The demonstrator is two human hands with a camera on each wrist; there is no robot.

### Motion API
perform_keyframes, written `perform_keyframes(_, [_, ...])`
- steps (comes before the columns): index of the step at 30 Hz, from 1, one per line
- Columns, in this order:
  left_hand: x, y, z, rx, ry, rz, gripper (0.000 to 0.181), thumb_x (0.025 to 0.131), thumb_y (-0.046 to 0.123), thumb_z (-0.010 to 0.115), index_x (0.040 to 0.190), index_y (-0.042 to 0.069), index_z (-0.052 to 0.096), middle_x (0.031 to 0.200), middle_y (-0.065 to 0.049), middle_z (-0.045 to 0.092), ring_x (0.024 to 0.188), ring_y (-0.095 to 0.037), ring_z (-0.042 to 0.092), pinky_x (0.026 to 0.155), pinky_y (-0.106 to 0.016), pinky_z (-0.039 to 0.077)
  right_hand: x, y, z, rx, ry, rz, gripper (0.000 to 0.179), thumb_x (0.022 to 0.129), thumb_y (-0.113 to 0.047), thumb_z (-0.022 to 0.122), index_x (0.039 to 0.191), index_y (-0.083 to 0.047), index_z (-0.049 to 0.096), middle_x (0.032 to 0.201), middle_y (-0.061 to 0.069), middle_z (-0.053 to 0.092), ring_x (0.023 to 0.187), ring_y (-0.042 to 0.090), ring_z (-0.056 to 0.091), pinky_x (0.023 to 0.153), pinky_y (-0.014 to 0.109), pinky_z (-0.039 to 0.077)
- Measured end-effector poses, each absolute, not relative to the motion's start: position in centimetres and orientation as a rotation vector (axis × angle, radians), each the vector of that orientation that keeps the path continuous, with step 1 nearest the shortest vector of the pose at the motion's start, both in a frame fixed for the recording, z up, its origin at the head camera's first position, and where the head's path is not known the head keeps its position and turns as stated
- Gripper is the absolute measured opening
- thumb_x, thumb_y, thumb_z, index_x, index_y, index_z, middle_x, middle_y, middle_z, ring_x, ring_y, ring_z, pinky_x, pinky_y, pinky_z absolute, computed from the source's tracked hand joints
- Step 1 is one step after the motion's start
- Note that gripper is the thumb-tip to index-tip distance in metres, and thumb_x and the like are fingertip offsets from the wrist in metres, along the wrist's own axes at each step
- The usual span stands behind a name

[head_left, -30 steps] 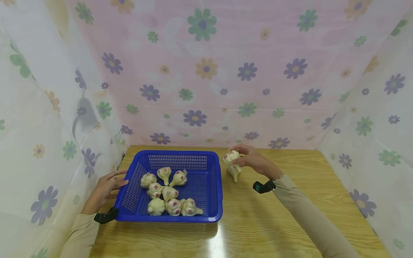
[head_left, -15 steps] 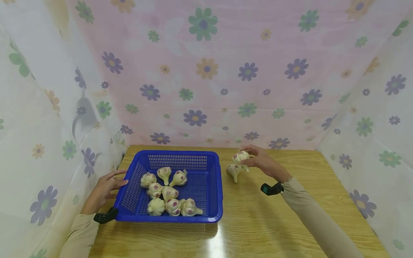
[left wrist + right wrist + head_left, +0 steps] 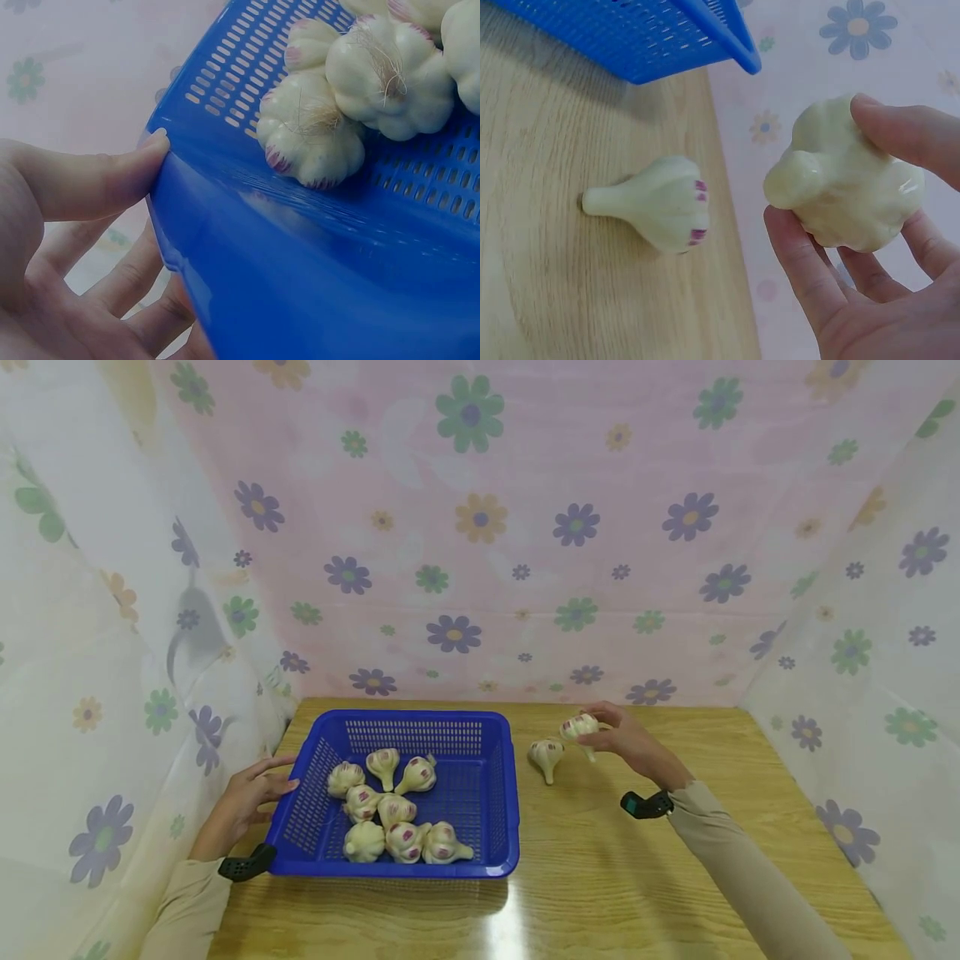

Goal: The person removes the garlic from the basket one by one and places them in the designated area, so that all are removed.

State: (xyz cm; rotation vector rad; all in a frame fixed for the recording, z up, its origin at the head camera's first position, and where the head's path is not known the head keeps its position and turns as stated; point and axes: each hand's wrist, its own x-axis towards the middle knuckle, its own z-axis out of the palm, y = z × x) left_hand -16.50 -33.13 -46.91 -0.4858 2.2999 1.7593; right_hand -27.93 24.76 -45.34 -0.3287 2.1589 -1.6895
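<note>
My right hand [image 3: 633,746] holds a garlic bulb [image 3: 577,727] just above the table, right of the basket. In the right wrist view, thumb and fingers grip this pale bulb [image 3: 840,187] round its sides. Another garlic bulb [image 3: 546,757] with purple marks lies on the table between that hand and the basket. At the blue plastic basket [image 3: 513,814], my left hand [image 3: 243,797] holds the left rim; the left wrist view has its thumb [image 3: 112,176] on the rim and its fingers outside the wall. Several garlic bulbs [image 3: 396,810] lie in the basket, mostly left and front.
The wooden table [image 3: 637,885] extends to the right and in front of the basket. A pink flowered cloth [image 3: 517,552] rises behind it, with white flowered cloth [image 3: 892,693] at both sides. A black band [image 3: 647,805] is on each wrist.
My right hand has moved to the right with its garlic bulb, away from the bulb lying on the table, and a gap now shows between them. The left hand and basket have stayed put.
</note>
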Motion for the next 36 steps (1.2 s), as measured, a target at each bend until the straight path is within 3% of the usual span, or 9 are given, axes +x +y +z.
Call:
perform_keyframes(6, [-16.5,-33.2,-47.0,-0.495,2.298,1.75,0.066,0.087,0.029,0.069,0.143,0.011,0.04,0.115,-0.006,0.059,0.087,-0.015,0.061,0.071,-0.036,0.051,-27.7,25.4,-46.2,-0.309,2.184,-1.71,0.062,0.088,-0.015,0.068,0.139,-0.001,0.034,0.142,0.023,0.029,0.115,0.034,0.046,0.087,0.05,0.045])
perform_keyframes(11, [-16.4,-33.2,-47.1,-0.474,2.323,1.735,0.066,0.088,0.031,0.068,0.144,0.011,0.039,0.123,-0.013,0.053,0.089,-0.014,0.06,0.07,-0.036,0.051,-27.7,25.9,-47.3,-0.338,2.202,-1.734,0.056,0.088,-0.013,0.068,0.133,0.002,0.038,0.133,0.021,0.04,0.112,0.031,0.047,0.083,0.044,0.049])
perform_keyframes(18, [-16.7,-33.2,-47.2,-0.526,2.278,1.763,0.067,0.085,0.027,0.071,0.143,0.012,0.04,0.111,-0.003,0.061,0.085,-0.016,0.063,0.071,-0.036,0.052,-27.4,26.6,-48.9,-0.309,2.232,-1.734,0.062,0.088,-0.015,0.068,0.137,0.002,0.035,0.136,0.023,0.038,0.115,0.033,0.045,0.089,0.058,0.041])
perform_keyframes(26, [-16.7,-33.1,-47.1,-0.518,2.282,1.766,0.065,0.086,0.025,0.07,0.143,0.011,0.04,0.107,-0.001,0.062,0.085,-0.017,0.063,0.07,-0.036,0.052,-27.8,27.1,-51.3,-0.278,2.285,-1.772,0.059,0.084,-0.012,0.072,0.131,0.003,0.041,0.129,0.023,0.044,0.094,0.02,0.056,0.083,0.052,0.048])
perform_keyframes(36, [-16.5,-33.0,-47.0,-0.519,2.299,1.757,0.065,0.086,0.027,0.069,0.142,0.011,0.041,0.112,-0.004,0.061,0.086,-0.018,0.063,0.072,-0.037,0.051,-28.2,27.3,-53.1,-0.204,2.323,-1.774,0.06,0.084,-0.009,0.072,0.132,0.006,0.039,0.125,0.028,0.044,0.093,0.022,0.055,0.082,0.05,0.049])
